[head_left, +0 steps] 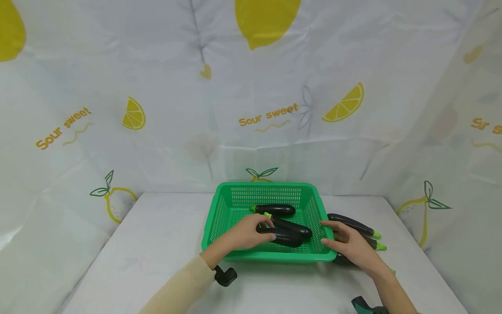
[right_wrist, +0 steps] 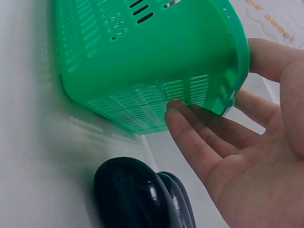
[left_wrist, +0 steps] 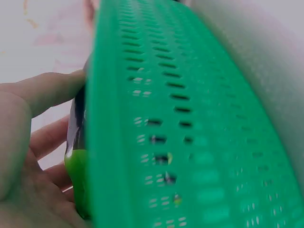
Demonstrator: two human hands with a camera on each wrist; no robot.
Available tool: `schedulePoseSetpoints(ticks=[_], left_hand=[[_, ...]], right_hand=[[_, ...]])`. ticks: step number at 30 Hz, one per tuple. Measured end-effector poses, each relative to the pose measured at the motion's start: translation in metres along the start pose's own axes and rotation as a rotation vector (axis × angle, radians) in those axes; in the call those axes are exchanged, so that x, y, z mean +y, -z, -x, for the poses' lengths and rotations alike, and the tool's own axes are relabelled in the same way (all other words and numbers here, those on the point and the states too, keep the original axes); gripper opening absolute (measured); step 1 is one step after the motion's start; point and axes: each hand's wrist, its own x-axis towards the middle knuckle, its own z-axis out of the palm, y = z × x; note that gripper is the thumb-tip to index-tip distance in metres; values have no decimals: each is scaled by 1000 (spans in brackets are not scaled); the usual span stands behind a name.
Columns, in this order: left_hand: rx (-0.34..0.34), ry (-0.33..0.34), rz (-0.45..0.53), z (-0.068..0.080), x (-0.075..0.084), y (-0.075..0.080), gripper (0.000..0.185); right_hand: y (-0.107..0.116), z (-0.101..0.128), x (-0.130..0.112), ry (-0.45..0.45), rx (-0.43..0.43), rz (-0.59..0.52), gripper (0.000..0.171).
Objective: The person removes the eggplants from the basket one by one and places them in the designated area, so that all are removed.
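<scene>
**Front eggplant (head_left: 284, 238) in the left hand (head_left: 247, 232), green basket (head_left: 270, 256) held at the side by the right hand (head_left: 353, 247)**

Grips the front eggplant between thumb and curled fingers of the left hand, near the green stem end — parted no wider than the dark body between them. Holds the basket's right side with loosely bent fingers of the right hand: some digits over the rim, others against the slotted outer wall.

In the basket, just behind the gripped eggplant, a slanting middle eggplant (head_left: 294, 227); farther back, near the rear wall, a back eggplant (head_left: 274, 209), lying crosswise. Impossible to tell — contact of the gripped one with the basket floor.

Outside, just right of the basket, three loose eggplants (head_left: 354, 224) on the white table (head_left: 164, 244), partly hidden by the right hand. Behind everything, a lemon-print backdrop (head_left: 176, 144).
</scene>
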Motion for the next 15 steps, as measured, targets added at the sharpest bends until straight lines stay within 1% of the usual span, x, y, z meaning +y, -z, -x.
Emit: schedulePoseSetpoints(ticks=[8, 11, 15], left_hand=[[72, -22, 29, 31, -4, 26, 25], [117, -23, 28, 41, -5, 37, 29], [178, -6, 29, 53, -6, 51, 33]], right_hand=[[-1, 1, -1, -5, 0, -2, 62], [-1, 1, 0, -8, 5, 7, 62], [-1, 1, 0, -3, 7, 16, 62]])
